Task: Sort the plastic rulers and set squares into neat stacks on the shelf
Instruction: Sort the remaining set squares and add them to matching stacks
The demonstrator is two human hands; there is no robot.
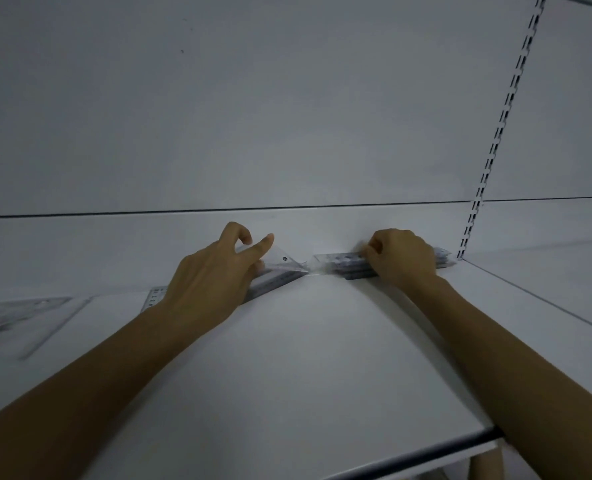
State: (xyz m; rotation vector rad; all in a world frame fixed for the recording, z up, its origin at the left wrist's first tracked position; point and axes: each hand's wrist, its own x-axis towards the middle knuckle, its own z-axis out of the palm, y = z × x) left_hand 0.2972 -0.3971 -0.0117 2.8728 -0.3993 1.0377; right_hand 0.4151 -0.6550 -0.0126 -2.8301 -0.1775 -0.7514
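Note:
On the white shelf (308, 358), a stack of clear plastic set squares (284, 268) lies against the back wall, and my left hand (215, 275) rests on it with index finger and thumb on its top edge. To the right, a stack of clear rulers (339, 265) lies along the back wall. My right hand (401, 258) is curled over the rulers and grips them near their right half. A ruler end with printed marks (154, 297) shows beside my left wrist.
More clear set squares (28, 323) lie flat at the far left of the shelf. A slotted upright (495, 140) rises at the back right, with a neighbouring shelf (564, 282) beyond it. The shelf's dark front edge (426, 452) runs below my right forearm.

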